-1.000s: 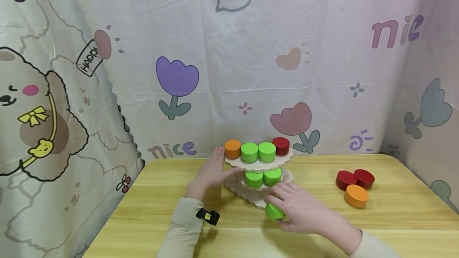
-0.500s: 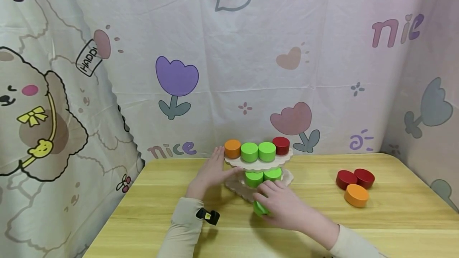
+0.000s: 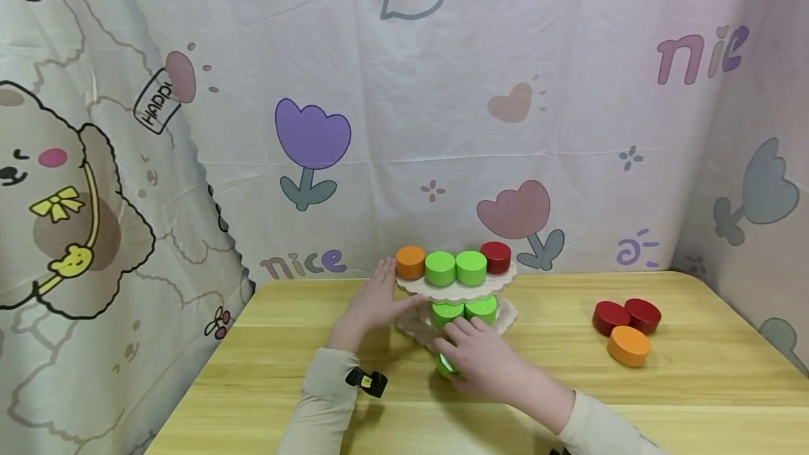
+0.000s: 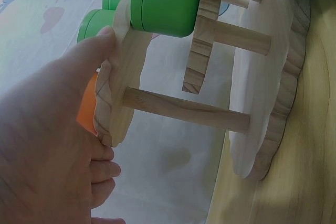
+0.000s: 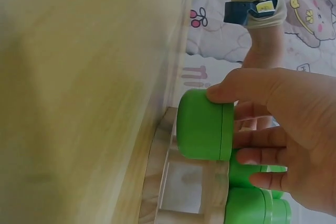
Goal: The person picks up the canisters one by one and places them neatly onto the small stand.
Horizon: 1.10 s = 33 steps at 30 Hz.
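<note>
At lower centre, the top tier [image 4: 128, 66] of a three-tiered stand [image 3: 454, 294] is touched along its left edge by the left hand [image 3: 371, 304], the fingers fairly straight and the thumb spread apart from them. The filling appears well advanced: an orange block [image 3: 411, 263], two green blocks [image 3: 439, 269] and a red block [image 3: 496, 258] are set out there from left to right, with two more green cylinders [image 3: 482, 310] on the middle tier [image 4: 200, 59]. Below these, one green piece [image 3: 444, 365] is pinched between the right hand's [image 3: 485, 360] thumb and fingers at the front of the bottom tier [image 4: 262, 87]; whether wood is touched cannot be told. At right, two red pieces [image 3: 642, 316] and an orange piece [image 3: 628, 346] are left on the table [image 3: 708, 385], seemingly yet to be placed.

The pale, scalloped tiers are joined by round wooden pegs [image 4: 186, 109]. The pieces are smooth and squat, the held one ringed by a seam. The table is finished in yellowish wood grain, backed by creased, printed cloth [image 3: 411, 125].
</note>
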Tool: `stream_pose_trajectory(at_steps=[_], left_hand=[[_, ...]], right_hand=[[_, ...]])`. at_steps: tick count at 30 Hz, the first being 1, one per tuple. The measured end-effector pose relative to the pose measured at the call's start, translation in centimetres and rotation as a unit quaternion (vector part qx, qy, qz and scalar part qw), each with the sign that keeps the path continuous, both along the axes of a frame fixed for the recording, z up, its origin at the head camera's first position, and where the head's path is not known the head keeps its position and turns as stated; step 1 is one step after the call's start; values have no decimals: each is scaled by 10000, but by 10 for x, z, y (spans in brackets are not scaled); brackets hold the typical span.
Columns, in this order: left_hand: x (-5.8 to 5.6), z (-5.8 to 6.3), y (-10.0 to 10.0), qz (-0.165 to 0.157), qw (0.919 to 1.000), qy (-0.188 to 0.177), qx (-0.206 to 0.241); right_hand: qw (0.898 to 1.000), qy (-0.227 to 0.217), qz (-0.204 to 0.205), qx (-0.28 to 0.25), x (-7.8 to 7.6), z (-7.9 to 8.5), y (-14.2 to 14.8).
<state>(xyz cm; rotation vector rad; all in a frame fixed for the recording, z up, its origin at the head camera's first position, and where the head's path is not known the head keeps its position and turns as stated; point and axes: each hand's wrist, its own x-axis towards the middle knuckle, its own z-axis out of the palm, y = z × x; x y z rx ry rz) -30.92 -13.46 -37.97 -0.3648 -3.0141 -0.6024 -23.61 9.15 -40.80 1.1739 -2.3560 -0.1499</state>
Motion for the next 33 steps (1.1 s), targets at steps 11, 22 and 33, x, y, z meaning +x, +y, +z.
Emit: stream_pose_trajectory(at_steps=[11,22,33], left_hand=[[0,1,0,6,10000,-9,-2],[0,0,0,2,10000,17,-22],[-1,0,0,26,10000,4,-38]], right_hand=[[9993,367,46,97,-2,-3,-6],[9970,562,-136,516,-3,-3,-16],[9957,639,-229,633,-4,-4,-17]])
